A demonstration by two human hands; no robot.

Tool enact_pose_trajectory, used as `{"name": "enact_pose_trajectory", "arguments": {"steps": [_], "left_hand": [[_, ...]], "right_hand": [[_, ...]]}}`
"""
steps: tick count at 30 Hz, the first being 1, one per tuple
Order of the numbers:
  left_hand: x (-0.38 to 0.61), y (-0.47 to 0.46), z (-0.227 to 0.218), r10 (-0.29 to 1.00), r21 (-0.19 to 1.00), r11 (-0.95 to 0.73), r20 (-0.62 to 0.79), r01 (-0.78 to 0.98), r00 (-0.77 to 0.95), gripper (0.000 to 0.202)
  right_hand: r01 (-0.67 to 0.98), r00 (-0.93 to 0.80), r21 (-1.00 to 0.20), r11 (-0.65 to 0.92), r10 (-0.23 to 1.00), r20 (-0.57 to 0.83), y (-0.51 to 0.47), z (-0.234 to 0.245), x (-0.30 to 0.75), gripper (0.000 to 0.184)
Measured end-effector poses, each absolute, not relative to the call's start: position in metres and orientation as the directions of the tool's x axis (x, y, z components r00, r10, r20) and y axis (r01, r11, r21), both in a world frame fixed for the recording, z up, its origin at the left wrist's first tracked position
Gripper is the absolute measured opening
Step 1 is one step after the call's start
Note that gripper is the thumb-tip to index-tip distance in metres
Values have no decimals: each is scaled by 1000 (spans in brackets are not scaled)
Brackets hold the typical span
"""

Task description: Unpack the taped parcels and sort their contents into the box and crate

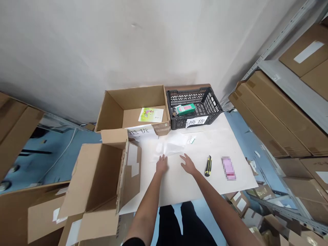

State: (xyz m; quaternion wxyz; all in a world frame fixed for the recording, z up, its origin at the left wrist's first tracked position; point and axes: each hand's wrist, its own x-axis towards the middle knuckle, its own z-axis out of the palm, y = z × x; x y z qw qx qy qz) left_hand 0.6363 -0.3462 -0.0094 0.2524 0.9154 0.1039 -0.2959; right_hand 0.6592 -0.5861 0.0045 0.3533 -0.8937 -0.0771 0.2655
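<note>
My left hand (162, 164) and my right hand (188, 164) both rest on the white table top (179, 184), fingers stretched forward. Their fingertips touch the near edge of a clear plastic bag (170, 148) that lies flat just beyond them. Neither hand grips anything. A small white and green tag (192, 140) lies past the bag. A black and yellow utility knife (208, 166) lies to the right of my right hand, and a pink packet (228, 168) lies further right.
An open cardboard box (133, 109) holding a green booklet (151, 114) stands at the back. Beside it a black plastic crate (196, 106) holds a green box (185, 109). Another open carton (102, 184) tilts at the left. Shelves of cartons (276, 116) line the right.
</note>
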Motion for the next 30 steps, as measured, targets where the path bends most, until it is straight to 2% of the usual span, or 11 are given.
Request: {"name": "enact_pose_trajectory", "arguments": {"steps": [3,6,10,13,16,19,21,23,26,28,30], "left_hand": [[591,-367,-9,30,537,-765,-523,356,852,79],[552,-380,8,61,625,-686,-460,371,886,69],[523,-382,57,77,893,-309,-318,326,945,51],[513,-371,113,-37,961,-124,-252,246,967,43],[501,-341,178,-100,962,-252,-131,103,986,38],[479,-276,230,87,875,-483,30,16,996,36],[461,-216,247,229,777,-628,141,35,963,36],[439,-156,247,317,636,-758,172,141,933,34],[404,-95,221,374,454,-828,12,329,927,37],[382,-83,196,311,449,-826,-145,342,939,47],[363,-89,173,207,512,-813,-192,278,959,59]], "right_hand": [[-103,820,-691,-716,332,-466,-593,-4,648,66],[-271,774,-755,-597,332,-540,-589,4,641,69],[-583,664,-782,-222,425,-616,-565,40,627,75],[-586,691,-810,22,536,-485,-536,81,618,66],[-457,773,-885,88,531,-347,-500,131,613,50],[-269,913,-955,122,346,-213,-453,186,608,41],[-99,969,-989,113,237,-70,-412,221,599,37],[109,972,-994,25,206,112,-364,248,586,26],[364,904,-905,-221,317,286,-286,261,562,17],[432,853,-793,-430,481,204,-241,252,548,22],[445,785,-663,-602,618,-34,-210,234,534,26]]}}
